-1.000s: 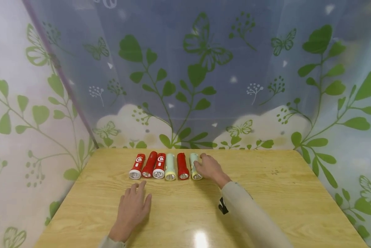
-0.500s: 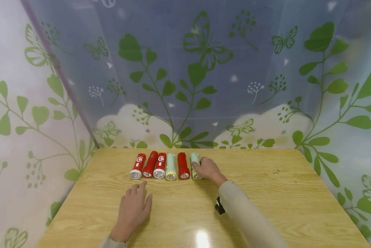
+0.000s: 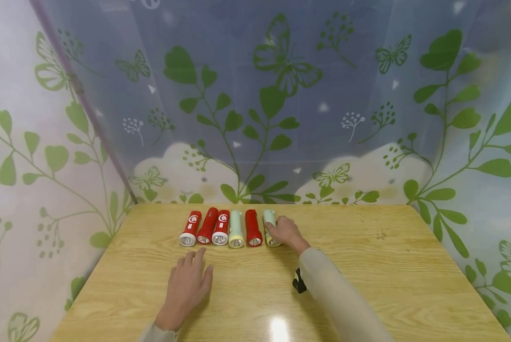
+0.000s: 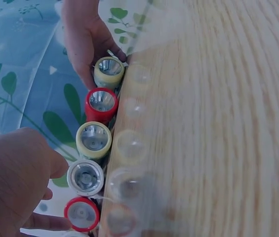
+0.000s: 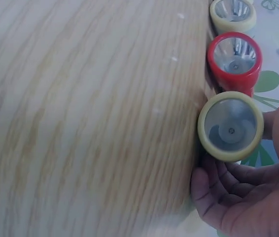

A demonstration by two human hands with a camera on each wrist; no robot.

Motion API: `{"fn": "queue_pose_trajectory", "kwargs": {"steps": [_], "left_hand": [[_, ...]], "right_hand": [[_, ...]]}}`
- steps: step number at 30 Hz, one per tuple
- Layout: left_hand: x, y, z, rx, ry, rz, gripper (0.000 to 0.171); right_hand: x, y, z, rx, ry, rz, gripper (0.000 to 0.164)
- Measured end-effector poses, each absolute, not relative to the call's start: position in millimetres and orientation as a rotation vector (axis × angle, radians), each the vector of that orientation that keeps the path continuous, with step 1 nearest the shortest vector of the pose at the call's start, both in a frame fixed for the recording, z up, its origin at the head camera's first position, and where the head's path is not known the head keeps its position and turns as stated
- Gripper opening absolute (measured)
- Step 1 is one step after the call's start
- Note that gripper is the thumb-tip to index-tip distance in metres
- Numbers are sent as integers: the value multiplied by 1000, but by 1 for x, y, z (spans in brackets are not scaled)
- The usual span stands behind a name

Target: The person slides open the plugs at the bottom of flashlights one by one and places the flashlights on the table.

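Observation:
Several flashlights lie in a row on the wooden table, lenses toward me. At the row's right end is a light green flashlight [image 3: 269, 217] with a pale yellow head [image 5: 202, 126]; my right hand [image 3: 286, 231] grips it, thumb on one side and fingers curled at the other. Left of it lie a red flashlight [image 3: 253, 226] and another light green flashlight [image 3: 236, 223]. Farther left are a red and white flashlight [image 3: 222, 223], a slightly slanted red one and a second red and white flashlight [image 3: 191, 227]. My left hand [image 3: 187, 287], fingers relaxed and spread, is just in front of the row's left part.
The table [image 3: 379, 275] reaches to a curtain [image 3: 324, 142] printed with leaves and butterflies, which stands behind its back edge and along both sides. A small black object [image 3: 299, 282] shows beneath my right sleeve [image 3: 341, 289].
My right hand stays at the light green flashlight, its forearm shifting slightly left. My left hand has drifted a little to the right. The flashlights keep their order in the row.

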State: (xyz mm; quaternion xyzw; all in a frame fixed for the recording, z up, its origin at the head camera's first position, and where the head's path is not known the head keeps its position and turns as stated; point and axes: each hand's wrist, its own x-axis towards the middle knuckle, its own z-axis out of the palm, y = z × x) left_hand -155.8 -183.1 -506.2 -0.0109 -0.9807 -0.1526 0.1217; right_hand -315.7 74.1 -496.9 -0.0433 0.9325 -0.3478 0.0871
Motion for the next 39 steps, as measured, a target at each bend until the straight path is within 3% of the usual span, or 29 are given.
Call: {"fn": "queue_pose_trajectory", "kwargs": {"steps": [21, 39], "left_hand": [[-165, -175, -499, -92, -2751, -461, 48], [-177, -160, -489, -191, -2631, -579, 49]], "right_hand": [[-314, 80, -492, -20, 2585, -1268, 35], [-309, 104, -480, -49, 2547, -1419, 50]]}}
